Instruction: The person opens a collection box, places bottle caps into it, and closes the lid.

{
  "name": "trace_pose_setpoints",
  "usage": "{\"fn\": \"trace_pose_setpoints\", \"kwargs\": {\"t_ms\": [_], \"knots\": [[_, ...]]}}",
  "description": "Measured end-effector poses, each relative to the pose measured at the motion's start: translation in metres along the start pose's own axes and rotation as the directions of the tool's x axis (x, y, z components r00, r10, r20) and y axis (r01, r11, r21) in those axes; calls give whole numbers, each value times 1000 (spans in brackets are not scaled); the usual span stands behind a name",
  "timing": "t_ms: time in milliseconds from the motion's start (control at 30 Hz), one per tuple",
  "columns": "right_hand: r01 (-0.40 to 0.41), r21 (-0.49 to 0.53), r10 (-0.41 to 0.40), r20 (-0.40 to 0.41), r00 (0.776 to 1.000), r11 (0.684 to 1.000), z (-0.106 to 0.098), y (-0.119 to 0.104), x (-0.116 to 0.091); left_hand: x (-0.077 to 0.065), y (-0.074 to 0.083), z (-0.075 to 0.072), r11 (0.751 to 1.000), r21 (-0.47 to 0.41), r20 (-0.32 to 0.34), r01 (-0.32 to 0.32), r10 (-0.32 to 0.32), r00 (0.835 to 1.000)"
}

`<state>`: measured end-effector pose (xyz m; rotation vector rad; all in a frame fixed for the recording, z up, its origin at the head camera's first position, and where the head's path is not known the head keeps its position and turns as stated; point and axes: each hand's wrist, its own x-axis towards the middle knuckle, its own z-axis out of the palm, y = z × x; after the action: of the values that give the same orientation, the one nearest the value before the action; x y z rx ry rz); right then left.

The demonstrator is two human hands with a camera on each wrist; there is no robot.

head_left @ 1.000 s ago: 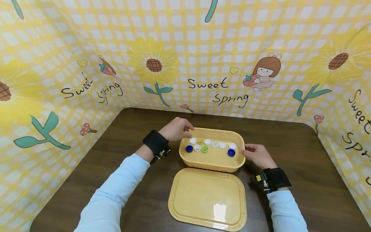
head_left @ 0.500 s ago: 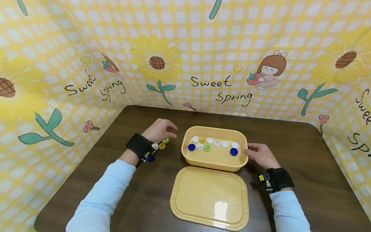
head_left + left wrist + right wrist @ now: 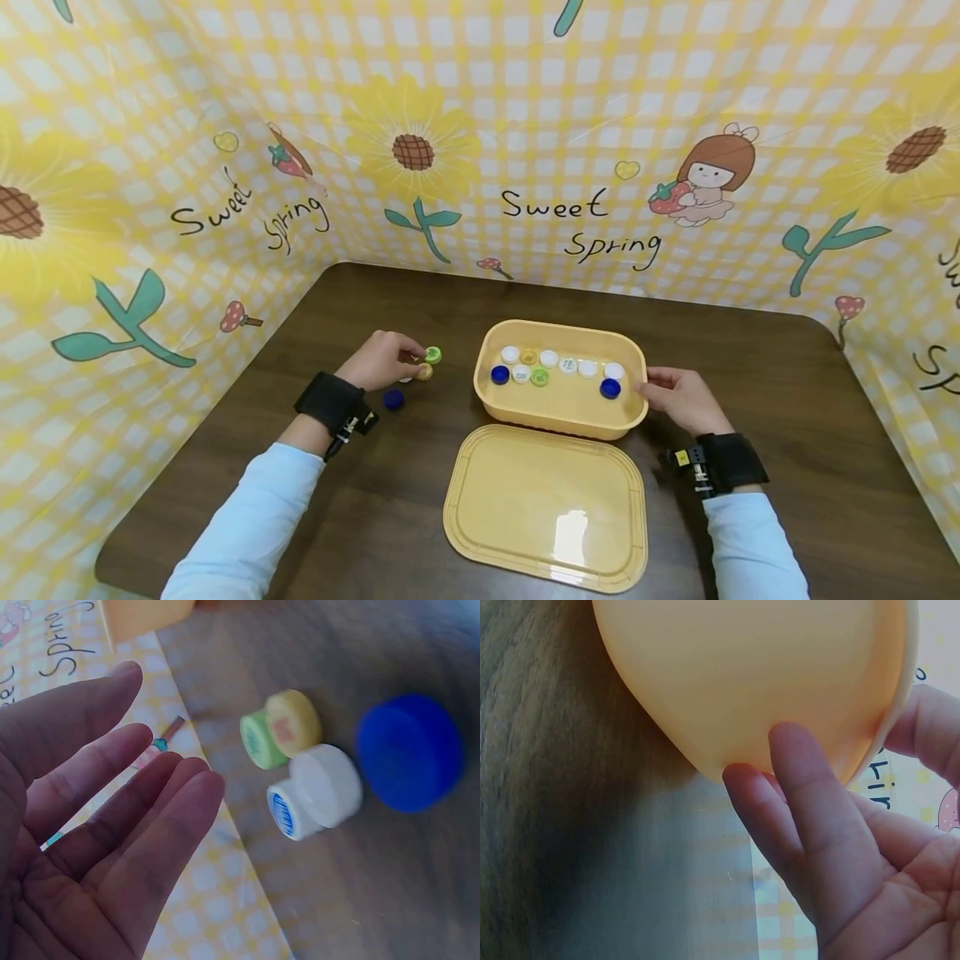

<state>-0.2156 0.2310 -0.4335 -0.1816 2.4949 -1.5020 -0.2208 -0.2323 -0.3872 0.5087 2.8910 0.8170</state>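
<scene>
My left hand hovers over a small group of bottle caps on the table, its fingers loosely bent and nothing between them. In the left wrist view the group shows a green cap, a yellow cap, a white cap, a white cap with blue print and a dark blue cap. At the right end of a yellow plastic box, my right hand grips the rim, thumb on one side of the wall and fingers on the other. Inside the box lie several caps, roughly in two rows.
The box's flat yellow lid lies in front of it on the dark wooden table. A yellow checked cloth with flowers and lettering stands around the table's back and sides.
My left hand has moved left, away from the box and over to the loose caps on the table. My right hand has stayed on the box's end.
</scene>
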Motion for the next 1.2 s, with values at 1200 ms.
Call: {"fn": "trace_pose_setpoints", "kwargs": {"t_ms": [1200], "knots": [[-36, -3, 36, 0, 999, 999, 0, -3, 0, -37, -35, 19, 992, 65, 39, 104, -106, 994]]}}
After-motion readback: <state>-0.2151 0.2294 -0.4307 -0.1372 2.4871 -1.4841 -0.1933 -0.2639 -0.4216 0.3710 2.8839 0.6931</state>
